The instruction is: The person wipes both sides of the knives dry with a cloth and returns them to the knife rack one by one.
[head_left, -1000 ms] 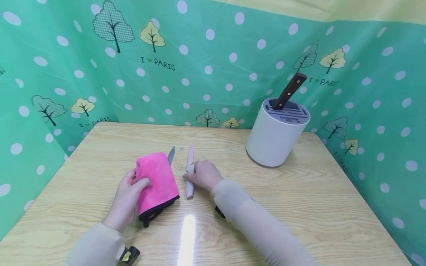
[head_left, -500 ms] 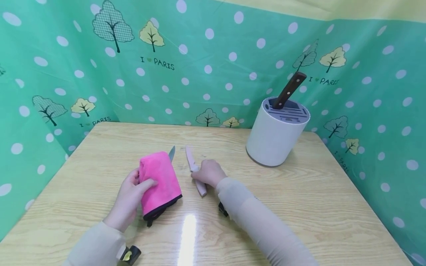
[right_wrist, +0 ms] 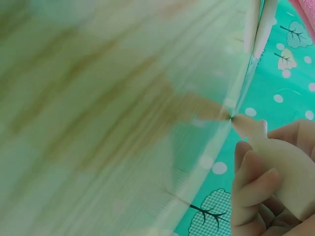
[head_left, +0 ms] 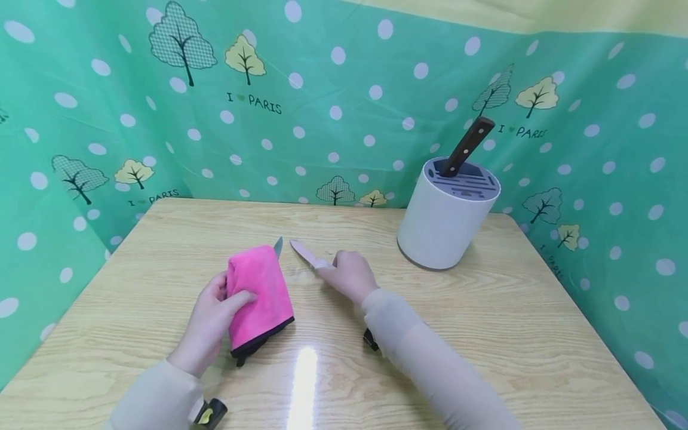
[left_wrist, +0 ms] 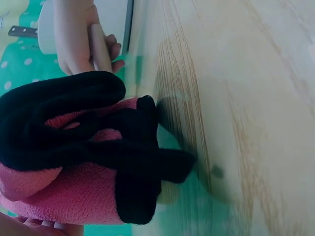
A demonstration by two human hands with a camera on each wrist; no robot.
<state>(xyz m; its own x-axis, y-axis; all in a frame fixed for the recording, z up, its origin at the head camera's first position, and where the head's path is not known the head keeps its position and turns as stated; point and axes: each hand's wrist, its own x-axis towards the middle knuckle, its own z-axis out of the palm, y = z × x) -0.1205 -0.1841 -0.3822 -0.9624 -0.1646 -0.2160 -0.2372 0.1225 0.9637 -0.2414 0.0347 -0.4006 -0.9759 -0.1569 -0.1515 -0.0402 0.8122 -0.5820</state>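
My left hand (head_left: 206,319) holds a folded pink cloth (head_left: 260,292) with black edging, thumb on its upper face. A dark blade tip (head_left: 278,246) sticks out past the cloth's far end; the rest of it is hidden, and I cannot tell whether the cloth wraps it. To the right, my right hand (head_left: 352,276) grips a pale pink knife (head_left: 304,252) by its handle, the blade pointing away to the far left. In the right wrist view, fingers curl round the pale handle (right_wrist: 290,169). The left wrist view shows the cloth's black edging (left_wrist: 138,162) close up.
A white round knife block (head_left: 443,224) stands at the table's back right. One dark-handled knife (head_left: 467,146) stands in it, among several slots. Green patterned curtain (head_left: 344,119) encloses the wooden table (head_left: 484,334) at the back and sides.
My right hand has moved right with the pink knife, whose blade has swung from pointing straight away to pointing far left. The left hand and cloth have shifted slightly right.
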